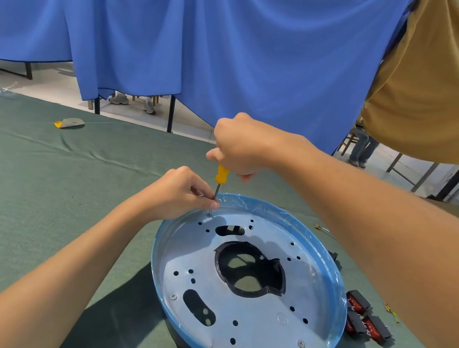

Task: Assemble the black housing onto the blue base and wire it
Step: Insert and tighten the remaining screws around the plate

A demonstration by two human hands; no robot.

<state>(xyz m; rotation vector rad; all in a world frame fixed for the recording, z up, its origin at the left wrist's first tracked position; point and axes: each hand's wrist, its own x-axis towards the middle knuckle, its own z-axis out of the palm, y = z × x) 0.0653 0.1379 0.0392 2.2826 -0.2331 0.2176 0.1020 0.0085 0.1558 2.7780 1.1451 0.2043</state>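
Note:
The round blue base [334, 274] lies on the green cloth with its pale metal inner plate facing up, full of holes and slots. The black housing [251, 270] shows through the big central opening and under the near rim. My right hand [243, 146] grips the yellow handle of a screwdriver [221, 175], held upright with its tip on a screw [209, 214] at the plate's far left edge. My left hand [183, 194] pinches the metal shaft just above that screw. Two other screws [173, 296] sit in the plate's near side.
Small black and red parts [363, 318] lie on the cloth right of the base, with thin wire pieces [322, 228] beyond my right forearm. A yellow and white scrap [69, 122] lies far left. Blue and tan curtains hang behind the table; people's legs show under them.

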